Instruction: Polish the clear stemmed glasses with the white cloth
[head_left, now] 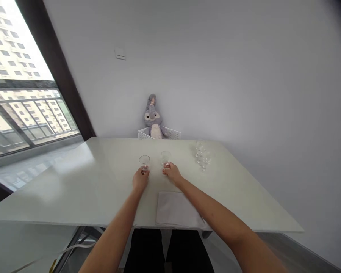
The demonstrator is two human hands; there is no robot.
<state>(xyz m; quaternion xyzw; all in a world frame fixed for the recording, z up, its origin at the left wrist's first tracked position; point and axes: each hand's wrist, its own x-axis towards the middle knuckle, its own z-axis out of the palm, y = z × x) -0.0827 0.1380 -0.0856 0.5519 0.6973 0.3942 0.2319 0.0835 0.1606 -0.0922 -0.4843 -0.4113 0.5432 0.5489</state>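
Two clear stemmed glasses stand side by side over the white table [108, 178]. My left hand [141, 177] is closed around the lower part of the left glass [144, 160]. My right hand [172, 171] grips the right glass [165, 156] low down, with fingers pinched near its stem. Both bowls are upright, rims facing up, and look see-through. Fingers partly hide the stems and bases, so I cannot tell whether the bases touch the table.
A cluster of clear glassware [203, 156] sits at the back right of the table. A folded pale cloth [177, 209] lies near the front edge, partly under my right forearm. Behind the table, a grey plush toy [155, 121] leans in a white basket [174, 134] by the wall.
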